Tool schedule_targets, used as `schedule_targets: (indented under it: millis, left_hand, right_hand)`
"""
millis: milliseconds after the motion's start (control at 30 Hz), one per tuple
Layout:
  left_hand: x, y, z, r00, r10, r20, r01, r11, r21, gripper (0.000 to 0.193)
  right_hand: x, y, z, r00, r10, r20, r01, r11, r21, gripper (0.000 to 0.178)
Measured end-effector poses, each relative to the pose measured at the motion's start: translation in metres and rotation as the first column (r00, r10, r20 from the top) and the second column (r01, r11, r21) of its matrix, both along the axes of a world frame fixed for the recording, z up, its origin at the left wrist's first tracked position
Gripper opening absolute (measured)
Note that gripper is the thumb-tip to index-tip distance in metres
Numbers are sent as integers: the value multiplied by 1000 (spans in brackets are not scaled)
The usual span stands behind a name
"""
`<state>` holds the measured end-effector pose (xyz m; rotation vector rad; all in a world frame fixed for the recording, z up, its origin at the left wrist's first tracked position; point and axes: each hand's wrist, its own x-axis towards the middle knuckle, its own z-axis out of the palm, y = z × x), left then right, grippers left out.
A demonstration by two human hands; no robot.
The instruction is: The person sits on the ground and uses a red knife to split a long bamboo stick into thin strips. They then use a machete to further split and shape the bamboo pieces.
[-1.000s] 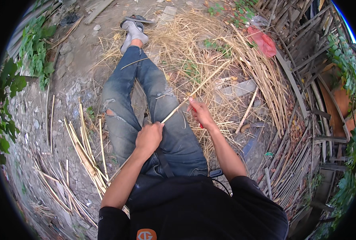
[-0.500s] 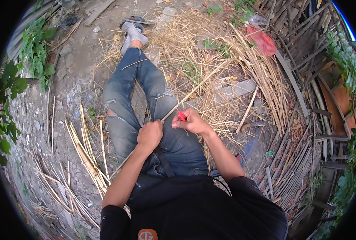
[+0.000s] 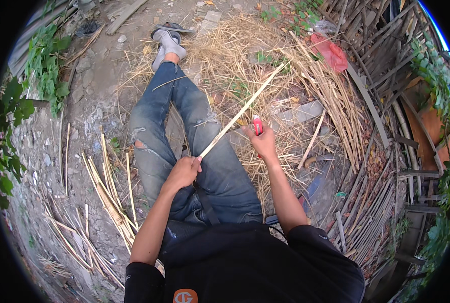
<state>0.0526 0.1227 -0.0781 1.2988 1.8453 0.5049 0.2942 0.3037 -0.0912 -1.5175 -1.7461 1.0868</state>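
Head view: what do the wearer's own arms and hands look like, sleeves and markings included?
The left hand and right hand show no gloves. The left forearm and right forearm are uncovered up to a black left sleeve and black right sleeve, both short. Each sleeve bears a small pale marking.

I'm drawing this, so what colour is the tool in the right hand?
The tool is mostly red, best seen in the head view.

Low on the black shirt, an orange badge bears pale letter-like shapes (its bottom is cut off); on the shirt's left sleeve, a pale mark is too small to read.
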Motion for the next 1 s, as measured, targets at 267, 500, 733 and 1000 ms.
schedule_targets:
  millis: [267,500,733,1000]
  left_hand:
    - [23,-2,32,946,33,-321,-29,999,19,43]
    - [13,-2,11,977,89,-194,-81,996,45,47]
    - [6,0,6,996,67,-55,-71,996,-60,51]
    - [4,-7,-7,997,75,-36,-72,994,87,50]
  right_hand:
    - [-61,-32,-4,977,193,91,-190,981,-36,44]
    - [-49,-11,-5,884,-199,-424,106,967,-232,26]
    - [-36,-15,-19,983,86,-165,-92,995,-29,41]
    - [-63,-16,-38,947,5,-321,-58,986,-159,34]
